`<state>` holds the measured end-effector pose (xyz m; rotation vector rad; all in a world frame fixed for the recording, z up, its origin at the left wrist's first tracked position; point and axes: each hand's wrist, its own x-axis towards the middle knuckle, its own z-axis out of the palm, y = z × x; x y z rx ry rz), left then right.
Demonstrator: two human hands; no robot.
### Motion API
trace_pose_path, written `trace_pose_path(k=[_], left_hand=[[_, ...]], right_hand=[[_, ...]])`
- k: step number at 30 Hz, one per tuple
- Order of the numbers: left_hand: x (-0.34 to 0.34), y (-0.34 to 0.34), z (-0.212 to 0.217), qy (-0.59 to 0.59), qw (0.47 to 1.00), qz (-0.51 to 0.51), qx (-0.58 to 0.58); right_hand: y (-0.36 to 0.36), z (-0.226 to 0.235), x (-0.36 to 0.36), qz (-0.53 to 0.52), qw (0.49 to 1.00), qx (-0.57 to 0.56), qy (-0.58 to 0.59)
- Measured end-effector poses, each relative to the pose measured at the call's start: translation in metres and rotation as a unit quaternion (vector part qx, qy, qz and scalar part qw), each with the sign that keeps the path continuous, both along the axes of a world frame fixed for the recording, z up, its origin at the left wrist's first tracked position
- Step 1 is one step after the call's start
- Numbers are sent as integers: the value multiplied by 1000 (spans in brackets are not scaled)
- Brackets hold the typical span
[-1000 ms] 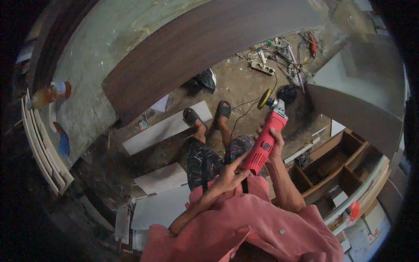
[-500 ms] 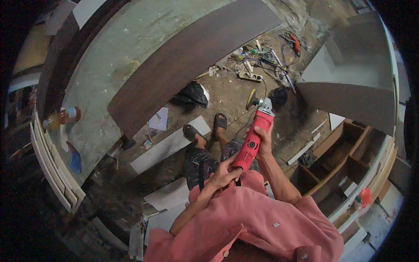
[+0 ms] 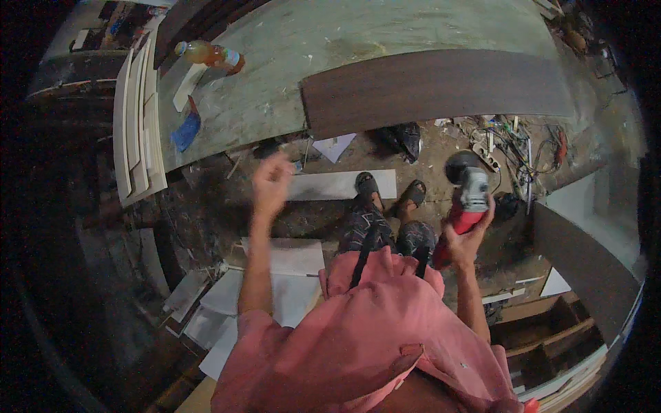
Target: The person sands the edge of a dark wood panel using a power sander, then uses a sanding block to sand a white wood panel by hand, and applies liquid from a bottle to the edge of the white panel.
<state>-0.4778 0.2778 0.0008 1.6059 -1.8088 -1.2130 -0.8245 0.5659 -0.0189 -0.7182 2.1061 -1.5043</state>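
Since the earlier frame, the left hand has left the sander, swinging toward the table, too blurred for me to judge its grip. My right hand clasps the sander beside the legs: seemingly a one-handed hold, calling for steadiness.

In front of that dark board, the right hand grips a red power tool; beyond the board's left end I see a bottle and the blurred left hand.
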Motion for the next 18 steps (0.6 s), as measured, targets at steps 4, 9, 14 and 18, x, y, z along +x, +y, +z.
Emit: trace_pose_path(k=[4,9,14,18], left_hand=[[40,-88,68,73,987,38,-141],[-20,-133,76,-40,979,-92,-176],[-62,-176,35,-46,967,-188,-166],[-101,-210,-13,-43,933,-250,-256]], right_hand=[[-21,-9,46,116,993,4,-11],[-54,-12,96,187,981,47,-17],[-97,15,124,282,950,109,84],[-114,17,136,335,924,128,130]])
